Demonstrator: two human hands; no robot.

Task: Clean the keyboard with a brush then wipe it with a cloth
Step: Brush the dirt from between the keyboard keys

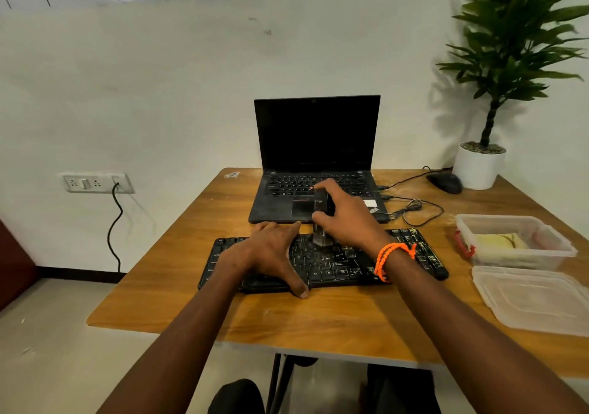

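A black, dusty keyboard (331, 263) lies across the middle of the wooden table (318, 318). My left hand (271, 251) rests flat on the keyboard's left half, fingers straight and thumb at the front edge. My right hand (347, 216) grips a dark brush (320, 209) upright, with its pale bristles down on the top rows of keys near the middle. A yellowish cloth (497, 243) lies inside a clear plastic box (541, 232) at the right.
An open black laptop (315, 165) stands just behind the keyboard. A mouse (446, 182) and cables lie to its right, beside a potted plant (481, 165). The box's clear lid (535, 299) lies at the table's right front. A wall socket (95, 182) is at left.
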